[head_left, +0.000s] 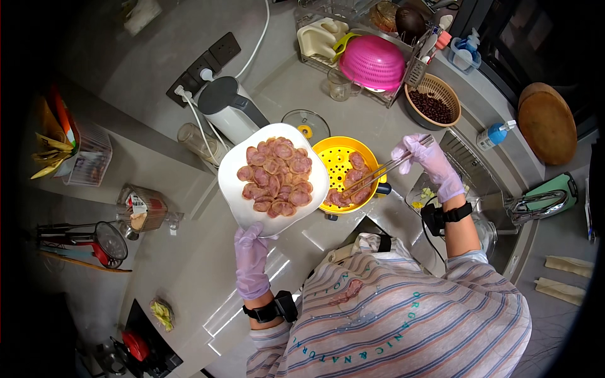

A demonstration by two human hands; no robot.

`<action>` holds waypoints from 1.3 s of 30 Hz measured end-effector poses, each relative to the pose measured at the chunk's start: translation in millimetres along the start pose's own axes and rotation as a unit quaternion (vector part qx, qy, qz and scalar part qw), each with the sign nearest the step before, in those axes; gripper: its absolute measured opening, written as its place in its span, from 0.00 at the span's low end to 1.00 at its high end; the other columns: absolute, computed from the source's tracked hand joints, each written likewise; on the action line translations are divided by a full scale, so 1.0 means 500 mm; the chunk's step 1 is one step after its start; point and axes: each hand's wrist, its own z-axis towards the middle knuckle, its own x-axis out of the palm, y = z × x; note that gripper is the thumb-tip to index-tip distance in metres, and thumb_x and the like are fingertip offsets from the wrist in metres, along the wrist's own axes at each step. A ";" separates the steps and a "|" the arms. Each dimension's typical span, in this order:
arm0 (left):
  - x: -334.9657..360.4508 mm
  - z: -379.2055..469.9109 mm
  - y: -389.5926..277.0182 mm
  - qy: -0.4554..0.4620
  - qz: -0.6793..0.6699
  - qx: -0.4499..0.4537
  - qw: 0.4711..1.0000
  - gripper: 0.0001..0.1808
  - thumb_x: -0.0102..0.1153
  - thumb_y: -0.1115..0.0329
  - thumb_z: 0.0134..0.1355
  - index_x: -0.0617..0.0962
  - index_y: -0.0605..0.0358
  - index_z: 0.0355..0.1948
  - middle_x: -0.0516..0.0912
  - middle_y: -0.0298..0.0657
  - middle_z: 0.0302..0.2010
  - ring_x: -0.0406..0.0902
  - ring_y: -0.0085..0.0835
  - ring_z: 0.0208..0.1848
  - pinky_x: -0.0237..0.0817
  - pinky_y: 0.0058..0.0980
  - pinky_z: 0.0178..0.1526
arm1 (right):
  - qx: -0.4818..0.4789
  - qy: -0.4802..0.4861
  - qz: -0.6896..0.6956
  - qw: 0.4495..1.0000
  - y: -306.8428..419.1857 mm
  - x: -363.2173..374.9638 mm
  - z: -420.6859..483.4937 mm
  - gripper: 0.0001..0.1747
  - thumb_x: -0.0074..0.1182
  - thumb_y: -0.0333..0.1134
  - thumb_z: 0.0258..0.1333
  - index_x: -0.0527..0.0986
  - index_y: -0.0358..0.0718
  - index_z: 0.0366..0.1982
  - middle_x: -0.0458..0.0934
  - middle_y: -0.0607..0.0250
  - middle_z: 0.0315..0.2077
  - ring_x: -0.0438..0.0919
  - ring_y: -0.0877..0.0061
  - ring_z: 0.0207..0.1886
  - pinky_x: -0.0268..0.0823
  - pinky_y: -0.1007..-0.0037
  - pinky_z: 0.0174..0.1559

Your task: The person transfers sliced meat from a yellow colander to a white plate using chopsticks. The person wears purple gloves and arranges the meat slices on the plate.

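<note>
My left hand [252,257], in a thin purple glove, grips the near edge of a white plate [229,170]. Many round slices of sausage [276,177] lie heaped on it. My right hand [418,153], gloved the same way, holds a pair of metal chopsticks [385,171]. Their tips reach into a yellow steamer basket [336,158] with a perforated bottom, touching the sausage slices [354,179] along its right and near side. The plate is held at the basket's left rim and hides part of it. Bare yellow holes show in the basket's left half.
A glass lid [306,126] and a white kettle [231,106] stand behind the plate. Further back are a glass mug [341,86], a dish rack with a pink colander [373,61], and a basket of dark beans [431,105]. To the right is a sink [491,193] with a faucet [539,206].
</note>
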 end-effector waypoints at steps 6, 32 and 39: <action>-0.005 0.002 0.001 -0.012 0.005 -0.010 1.000 0.20 0.51 0.77 0.57 0.69 0.71 0.52 0.80 0.46 0.41 0.80 0.35 0.34 0.72 0.30 0.32 | 0.015 -0.053 0.005 0.998 -0.027 -0.006 0.000 0.22 0.49 0.45 0.64 0.80 0.32 0.28 0.80 0.64 0.20 0.77 0.79 0.19 0.67 0.77 0.26; 0.003 0.003 -0.001 -0.002 0.010 -0.014 1.000 0.22 0.49 0.78 0.57 0.68 0.68 0.54 0.79 0.47 0.44 0.80 0.38 0.37 0.71 0.32 0.32 | -0.064 -0.059 0.163 0.983 0.025 0.025 0.002 0.32 0.41 0.56 0.65 0.77 0.30 0.33 0.81 0.57 0.28 0.79 0.77 0.24 0.72 0.75 0.27; -0.001 0.000 -0.003 -0.024 0.008 0.011 1.000 0.16 0.50 0.78 0.57 0.72 0.69 0.48 0.80 0.46 0.42 0.80 0.36 0.40 0.74 0.33 0.38 | -0.011 -0.027 0.028 0.999 0.031 -0.015 -0.018 0.31 0.43 0.55 0.64 0.79 0.32 0.30 0.81 0.62 0.24 0.77 0.79 0.22 0.69 0.77 0.27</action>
